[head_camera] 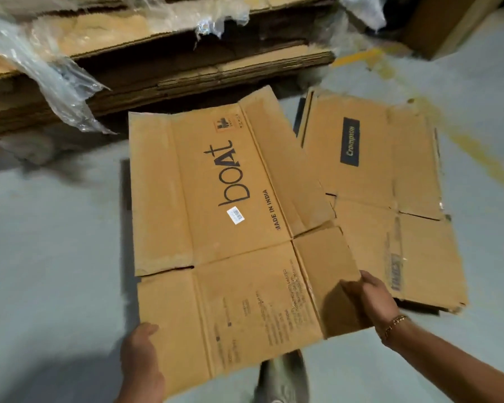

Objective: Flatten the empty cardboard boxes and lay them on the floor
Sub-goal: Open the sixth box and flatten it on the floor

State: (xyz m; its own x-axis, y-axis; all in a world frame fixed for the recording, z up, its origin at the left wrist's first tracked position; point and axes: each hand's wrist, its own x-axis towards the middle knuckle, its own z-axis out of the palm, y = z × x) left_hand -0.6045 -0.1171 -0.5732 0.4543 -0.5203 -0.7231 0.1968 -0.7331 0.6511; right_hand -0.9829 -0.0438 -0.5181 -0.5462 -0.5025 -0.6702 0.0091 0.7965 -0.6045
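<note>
A flattened brown "boAt" cardboard box (216, 216) is held out in front of me, low over the grey floor (50, 242), its far end dipping toward it. My left hand (141, 359) grips its near left edge. My right hand (373, 298), with a gold bracelet on the wrist, grips the near right flap. A second flattened box with a dark "Crompton" label (390, 193) lies flat on the floor to the right, partly under the held box's right edge.
A tall stack of flat cardboard sheets (157, 68) with torn clear plastic wrap (56, 80) stands at the back left. A standing carton (448, 21) is at the top right. Yellow floor markings (477, 152) run on the right. My shoe (282, 379) shows below the box.
</note>
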